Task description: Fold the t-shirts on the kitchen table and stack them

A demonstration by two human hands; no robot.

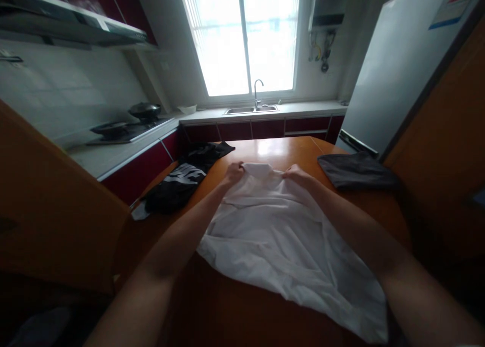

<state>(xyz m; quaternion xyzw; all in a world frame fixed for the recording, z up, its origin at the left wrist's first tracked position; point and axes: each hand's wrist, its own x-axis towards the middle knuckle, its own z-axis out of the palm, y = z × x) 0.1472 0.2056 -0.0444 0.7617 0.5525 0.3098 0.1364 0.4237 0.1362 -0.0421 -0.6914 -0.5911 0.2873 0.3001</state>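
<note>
A white collared shirt [273, 226] lies spread over the wooden table [280, 147], its collar towards the window and its wrinkled lower edge towards me. My left hand [235, 172] grips the cloth beside the left end of the collar. On the other side, my right hand [296, 175] pinches the cloth near the right shoulder. Both arms reach forward, one along each side of the shirt. The fingertips are small and partly hidden by the hands.
A black garment with pale lettering [174, 185] lies at the table's left. Folded dark grey cloth [356, 171] rests at its right, near the fridge [397, 69]. Beyond the table are a counter with a sink [250, 109] and a stove with pans [144, 111].
</note>
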